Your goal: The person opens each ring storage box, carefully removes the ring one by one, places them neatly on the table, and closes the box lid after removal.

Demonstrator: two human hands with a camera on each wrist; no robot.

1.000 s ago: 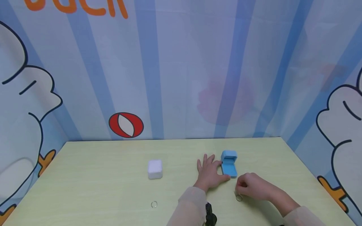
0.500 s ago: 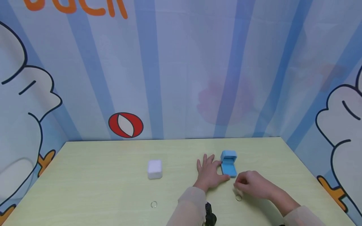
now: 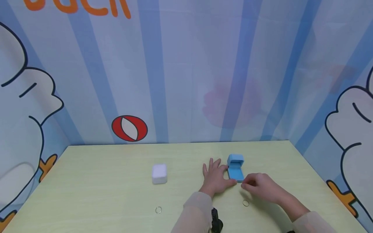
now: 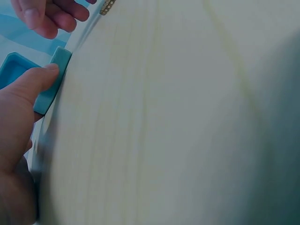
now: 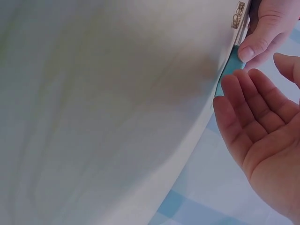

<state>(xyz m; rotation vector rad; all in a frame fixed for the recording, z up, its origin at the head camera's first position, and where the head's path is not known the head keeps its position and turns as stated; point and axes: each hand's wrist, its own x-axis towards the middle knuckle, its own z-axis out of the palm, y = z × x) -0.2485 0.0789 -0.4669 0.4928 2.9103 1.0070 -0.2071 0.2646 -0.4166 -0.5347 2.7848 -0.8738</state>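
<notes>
In the head view, a light-blue ring box (image 3: pixel 236 174) stands with its lid up. My left hand (image 3: pixel 216 181) holds it, thumb at the front edge and index finger at the side by the lid; the other fingers are spread. My right hand (image 3: pixel 262 187) hovers just right of the box's front corner. In the right wrist view its fingers (image 5: pixel 255 103) bend loosely and the thumb stands apart, with nothing seen between them. A thin ring (image 3: pixel 246 205) lies on the table below that hand. A patterned gold band (image 4: pixel 107 6) shows near the left wrist view's top edge.
A pale lilac box (image 3: pixel 159 174) with rounded corners sits left of my left hand. Nearer the front lies another ring (image 3: pixel 161 210). The pale wood-look table (image 3: pixel 102 187) ends at a blue striped curtain (image 3: pixel 186 81) behind and at both sides.
My right hand has risen a little away from the ring and shifted toward the blue box; the ring stays on the table, more fully in sight. My left hand and the box keep their place.
</notes>
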